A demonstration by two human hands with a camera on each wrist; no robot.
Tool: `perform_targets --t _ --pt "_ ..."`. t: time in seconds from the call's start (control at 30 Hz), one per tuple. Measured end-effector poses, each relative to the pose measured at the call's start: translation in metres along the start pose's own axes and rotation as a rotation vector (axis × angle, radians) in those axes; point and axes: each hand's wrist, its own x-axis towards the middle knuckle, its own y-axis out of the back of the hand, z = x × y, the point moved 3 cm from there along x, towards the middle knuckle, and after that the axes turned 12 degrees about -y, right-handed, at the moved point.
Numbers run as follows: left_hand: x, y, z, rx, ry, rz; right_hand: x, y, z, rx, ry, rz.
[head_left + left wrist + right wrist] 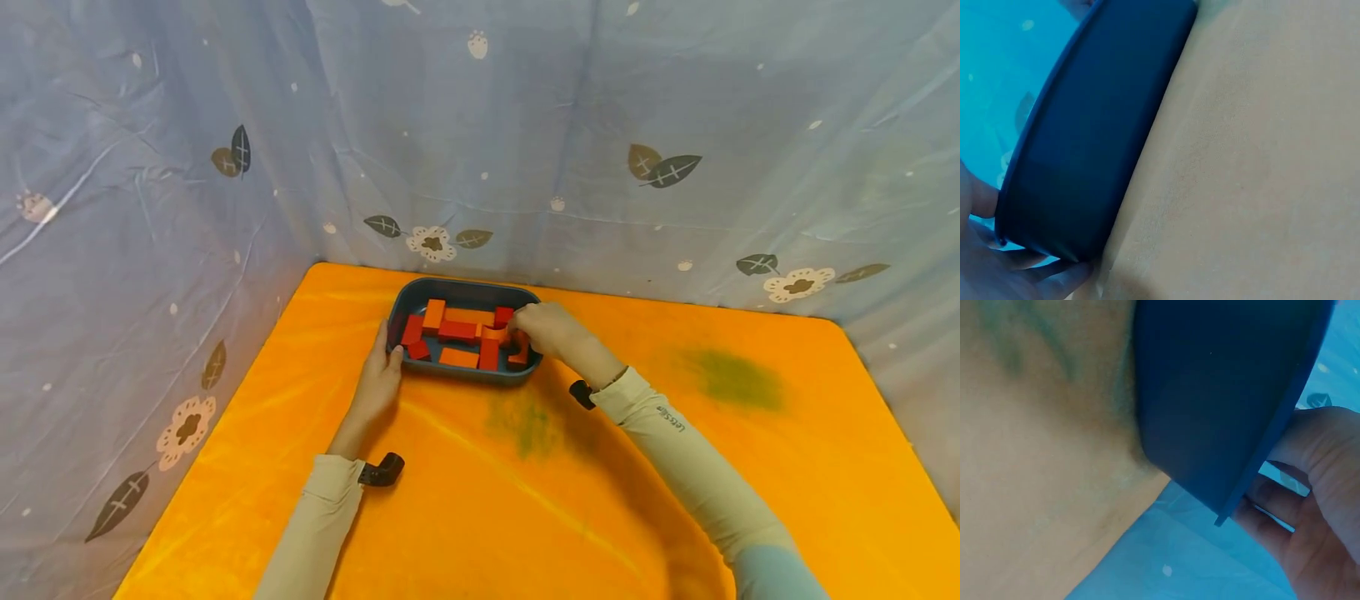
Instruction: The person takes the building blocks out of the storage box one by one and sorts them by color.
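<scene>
The head view is bright and evenly lit, colours saturated, with soft shadows beneath the sleeves at lower centre. Its edges bow outward with wide-angle distortion. Both wrist views are dimmer, soft and out of focus at close range, with a strong blue cast toward their corners.

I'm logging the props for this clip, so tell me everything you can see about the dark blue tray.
The tray is a dark blue, shallow rectangle with rounded corners and a thin raised rim, smooth like plastic or metal. It sits flat on the orange table near the back edge. Red and orange blocks lie loose inside it. The left hand touches its left end, and the right hand reaches over its right rim among the blocks.
</scene>
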Motion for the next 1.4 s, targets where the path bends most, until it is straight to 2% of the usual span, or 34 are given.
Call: perform_targets --t 0.37,0.67,0.77,0.9,0.97,1.1,1.3,1.4 --pt "0.002 -0.002 0.002 -0.002 0.011 0.006 0.006 0.001 -0.007 -0.085 -0.03 -0.139" --pt "0.001 -0.004 0.0 -0.004 -0.013 0.013 0.007 -0.008 -0.006 -0.056 0.0 -0.154" --pt "0.001 -0.004 -0.001 -0.001 -0.011 0.017 0.004 -0.006 -0.002 0.026 0.032 -0.157" --pt "0.001 -0.002 -0.003 0.007 -0.01 0.035 0.0 0.004 0.005 0.216 0.098 -0.151" --pt "0.002 -0.002 -0.003 0.008 -0.016 0.042 -0.005 0.01 0.01 0.321 0.103 -0.154" --pt "0.002 -0.002 -0.004 0.007 -0.022 0.036 -0.014 0.018 0.023 0.507 0.028 -0.15" --pt "0.0 -0.002 -0.004 0.0 0.006 0.019 -0.027 0.026 0.049 0.739 -0.11 -0.023" --pt "0.0 -0.002 -0.003 0.001 0.016 0.021 -0.035 0.026 0.063 0.891 -0.216 -0.016"
